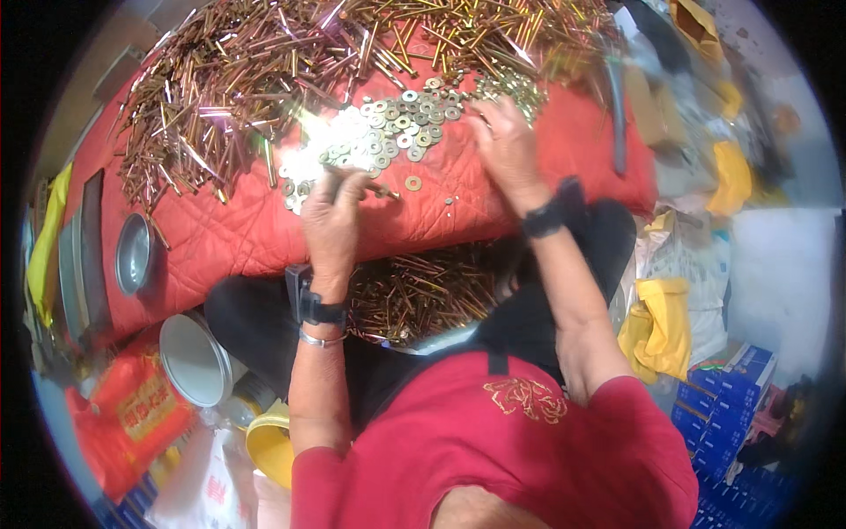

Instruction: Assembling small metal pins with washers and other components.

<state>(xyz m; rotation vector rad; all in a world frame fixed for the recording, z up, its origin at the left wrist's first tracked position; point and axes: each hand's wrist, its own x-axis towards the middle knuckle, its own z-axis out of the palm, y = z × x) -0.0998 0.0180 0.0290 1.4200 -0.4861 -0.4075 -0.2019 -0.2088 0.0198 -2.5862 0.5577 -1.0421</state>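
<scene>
My left hand is closed around a long gold-coloured bolt, its end poking out to the right of the fingers. Just beyond that hand, a pile of flat metal washers lies on the red padded cloth, part of it lost in glare. One loose washer sits apart, nearer to me. My right hand is at the edge of a heap of small shiny metal pieces, too blurred to name. Its fingers are bent and drawn together; whatever they hold is hidden.
Many long bolts cover the far side and left of the cloth. More bolts lie below its near edge, between my legs. A metal bowl stands at left, a grey rod at right. Blue boxes are stacked lower right.
</scene>
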